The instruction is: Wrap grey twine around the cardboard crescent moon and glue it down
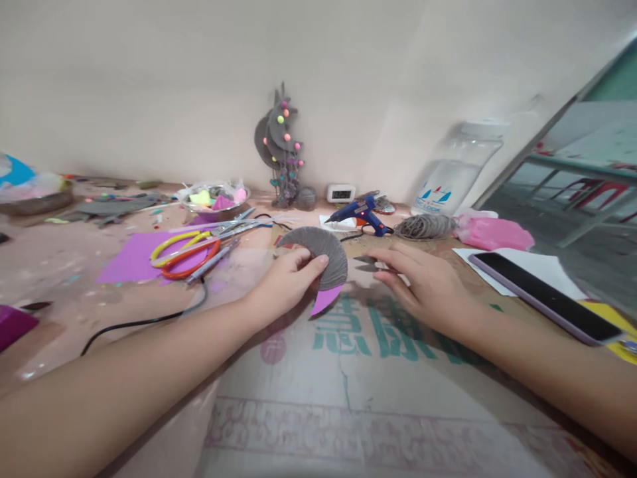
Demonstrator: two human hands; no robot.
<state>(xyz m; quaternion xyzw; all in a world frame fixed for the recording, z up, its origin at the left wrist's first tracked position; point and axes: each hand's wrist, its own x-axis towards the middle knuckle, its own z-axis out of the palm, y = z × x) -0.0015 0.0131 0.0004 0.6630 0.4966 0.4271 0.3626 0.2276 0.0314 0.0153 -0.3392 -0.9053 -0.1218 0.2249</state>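
Between the thumb and fingers of my left hand (293, 279) is a crescent moon shape (328, 255). Grey yarn wraps most of it, and its lower tip shows bare purple. My right hand (423, 279) is closed around small thread snips (371, 263), whose dark blades stand apart and point left at the crescent without touching it. The handle of the snips is hidden by my fingers. Beneath both hands lies a printed cardboard sheet (279, 425) under a clear film.
Left of the crescent, scissors (212, 255) rest on purple foam sheet (129, 255). Behind are a blue glue gun (361, 214), a grey yarn bundle (425, 226), a water bottle (450, 176) and a yarn moon ornament (283, 136). A phone (542, 292) lies at right.
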